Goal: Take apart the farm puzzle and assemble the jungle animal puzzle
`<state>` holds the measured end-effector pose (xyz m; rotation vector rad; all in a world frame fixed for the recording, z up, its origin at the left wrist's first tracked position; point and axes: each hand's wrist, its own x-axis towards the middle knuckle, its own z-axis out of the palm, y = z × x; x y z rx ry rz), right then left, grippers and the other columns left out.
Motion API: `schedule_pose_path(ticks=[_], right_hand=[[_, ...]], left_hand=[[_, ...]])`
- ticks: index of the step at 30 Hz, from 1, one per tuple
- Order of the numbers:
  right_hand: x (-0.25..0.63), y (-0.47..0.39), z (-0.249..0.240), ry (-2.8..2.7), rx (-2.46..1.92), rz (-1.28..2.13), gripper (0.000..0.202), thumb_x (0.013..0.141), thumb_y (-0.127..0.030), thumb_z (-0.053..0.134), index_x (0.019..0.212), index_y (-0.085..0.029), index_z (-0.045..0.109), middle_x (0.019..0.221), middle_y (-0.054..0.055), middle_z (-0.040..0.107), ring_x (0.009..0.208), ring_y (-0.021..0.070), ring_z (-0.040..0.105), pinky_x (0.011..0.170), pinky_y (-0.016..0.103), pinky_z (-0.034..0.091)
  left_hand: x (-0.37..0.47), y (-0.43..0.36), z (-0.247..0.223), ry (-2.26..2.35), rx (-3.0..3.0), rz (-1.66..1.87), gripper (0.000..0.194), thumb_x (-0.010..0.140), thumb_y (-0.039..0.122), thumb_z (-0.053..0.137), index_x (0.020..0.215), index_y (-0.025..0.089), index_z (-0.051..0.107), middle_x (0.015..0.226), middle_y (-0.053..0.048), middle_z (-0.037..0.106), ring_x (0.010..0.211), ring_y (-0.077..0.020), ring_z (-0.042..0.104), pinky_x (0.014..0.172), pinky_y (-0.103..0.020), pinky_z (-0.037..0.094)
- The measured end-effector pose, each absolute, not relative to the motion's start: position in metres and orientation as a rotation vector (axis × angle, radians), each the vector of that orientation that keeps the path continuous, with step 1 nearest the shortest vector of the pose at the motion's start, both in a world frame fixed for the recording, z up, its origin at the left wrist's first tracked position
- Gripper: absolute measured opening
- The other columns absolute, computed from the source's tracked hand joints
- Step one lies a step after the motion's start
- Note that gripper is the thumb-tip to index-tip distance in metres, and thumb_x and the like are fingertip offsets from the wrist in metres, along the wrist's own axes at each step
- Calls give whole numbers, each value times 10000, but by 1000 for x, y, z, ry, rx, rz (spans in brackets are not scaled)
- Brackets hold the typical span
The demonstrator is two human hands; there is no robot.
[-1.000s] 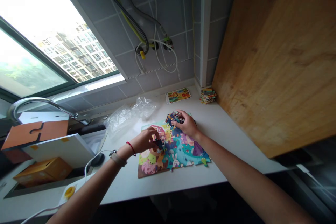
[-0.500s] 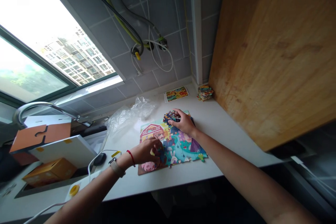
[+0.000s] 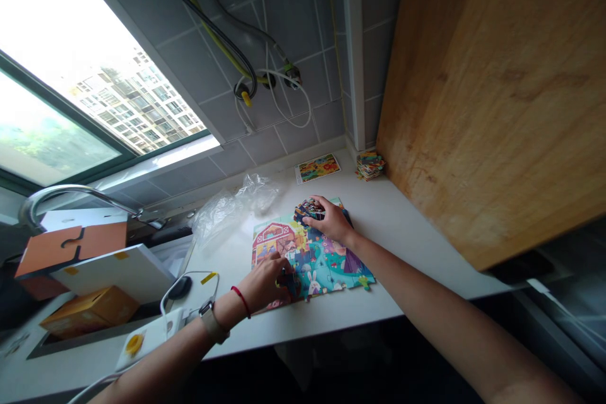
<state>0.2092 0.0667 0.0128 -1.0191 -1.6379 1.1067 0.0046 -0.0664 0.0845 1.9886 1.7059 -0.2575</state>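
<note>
White counter, grey tiles; right grip holding puzzle pieces, left grip: cannot tell.

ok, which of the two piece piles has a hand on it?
The near pile, at the puzzle: the right hand grips it. The far pile, beside the wooden board, has no hand on it.

Cannot fully see the near-left part of the puzzle beneath the left hand, nor tell its fingers' grip. Cannot see the wooden board past the right edge.
</note>
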Motion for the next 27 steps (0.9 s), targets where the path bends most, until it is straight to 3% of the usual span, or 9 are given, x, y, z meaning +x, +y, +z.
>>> schedule_pose_path(ticks=[4, 10, 16, 21, 27], right_hand=[[209, 67, 12, -1643, -1031, 1096, 650, 731, -359, 829, 1334, -224, 628, 1218, 96, 747, 1140, 276, 700, 1014, 433, 535], [209, 67, 11, -1648, -1028, 1105, 666, 728, -363, 831, 1347, -225, 625, 1233, 98, 740, 1137, 274, 703, 1014, 426, 538], [209, 66, 13, -1664, -1028, 1116, 675, 733, -354, 825, 1359, -214, 616, 1252, 102, 736, 1145, 273, 700, 1023, 424, 532], [210, 67, 13, -1678, -1028, 1087, 669, 741, -363, 821, 1361, -217, 618, 1268, 106, 728, 1169, 276, 687, 1036, 430, 525], [209, 67, 12, -1685, -1001, 1085, 666, 738, -337, 828, 1364, -245, 620, 1281, 89, 725, 1162, 265, 691, 1040, 428, 523]], left_hand=[[7, -66, 88, 1673, 2010, -256, 401, 644, 145, 848, 980, 192, 634, 1124, -60, 621, 849, -184, 616, 717, -271, 465], [0, -57, 100, 1654, 1921, -274, 407, 641, 146, 865, 945, 197, 600, 845, 15, 650, 745, -161, 574, 636, -255, 387], [9, -32, 109, 1417, 1897, -184, 351, 660, 358, 904, 866, 190, 673, 750, 37, 627, 682, -133, 527, 613, -245, 383], [27, -17, 95, 1552, 1981, -180, 522, 631, 238, 899, 1110, 233, 690, 890, 14, 696, 751, -176, 645, 666, -255, 466], [30, -16, 87, 1616, 2161, -218, 594, 619, 256, 934, 1160, 237, 688, 1183, -75, 663, 993, -249, 688, 874, -318, 529]])
